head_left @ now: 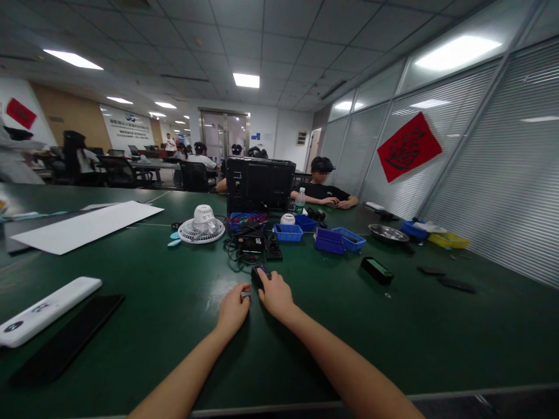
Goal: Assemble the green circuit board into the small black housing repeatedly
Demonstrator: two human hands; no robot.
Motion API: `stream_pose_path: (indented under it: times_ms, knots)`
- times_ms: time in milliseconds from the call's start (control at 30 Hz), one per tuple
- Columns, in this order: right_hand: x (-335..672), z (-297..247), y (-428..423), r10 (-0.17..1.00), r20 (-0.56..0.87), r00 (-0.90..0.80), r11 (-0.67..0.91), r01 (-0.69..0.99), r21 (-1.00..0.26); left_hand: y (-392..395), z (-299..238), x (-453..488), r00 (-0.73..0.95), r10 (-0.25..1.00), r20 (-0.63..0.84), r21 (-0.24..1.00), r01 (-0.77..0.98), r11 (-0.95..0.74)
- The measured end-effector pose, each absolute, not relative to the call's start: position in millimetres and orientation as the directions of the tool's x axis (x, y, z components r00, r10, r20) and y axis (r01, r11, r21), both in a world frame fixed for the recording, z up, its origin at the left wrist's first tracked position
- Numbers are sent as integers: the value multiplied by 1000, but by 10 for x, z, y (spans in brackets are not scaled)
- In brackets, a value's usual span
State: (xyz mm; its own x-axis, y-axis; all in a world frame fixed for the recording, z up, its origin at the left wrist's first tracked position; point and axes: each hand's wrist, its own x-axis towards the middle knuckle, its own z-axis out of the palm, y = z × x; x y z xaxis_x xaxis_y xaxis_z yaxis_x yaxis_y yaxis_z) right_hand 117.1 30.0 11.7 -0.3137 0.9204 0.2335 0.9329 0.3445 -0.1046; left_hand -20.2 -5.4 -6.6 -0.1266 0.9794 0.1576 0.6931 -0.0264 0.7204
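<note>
At twelve o'clock, one small black box [255, 277] is touched by the right hand [276, 295]; the left hand [233, 305] is curled at seven from it. Neither grip can be told. Beyond, cables [244, 230] are backed by one black panel [262, 185]. Lettering on two red posters [409, 146] is illegible.

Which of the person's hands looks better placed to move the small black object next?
Probably the right hand: it rests on the small black object, whereas the left hand is just beside it.
</note>
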Motion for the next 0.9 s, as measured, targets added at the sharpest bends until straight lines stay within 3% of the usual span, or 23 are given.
stream_pose_path:
  times_ms: [233,400,567,667,767,900]
  knots:
    - [1545,92,308,944,237,-228,264,955,-133,-51,-77,-207,-121,983,135,702,713,-9]
    - [1729,92,350,960,255,-112,166,966,-199,23,-12,-118,-95,992,81,594,804,29]
    - [1881,126,466,984,178,-1,62,939,-339,187,51,129,-59,998,11,555,831,43]
    - [2031,157,544,992,100,79,-33,917,-399,221,6,240,-81,994,80,580,814,19]
    - [2167,175,594,991,49,127,-99,919,-382,191,-63,265,-83,981,175,565,824,-31]
    - [2189,164,580,980,156,127,-59,924,-378,147,-89,224,-55,982,179,586,808,-62]
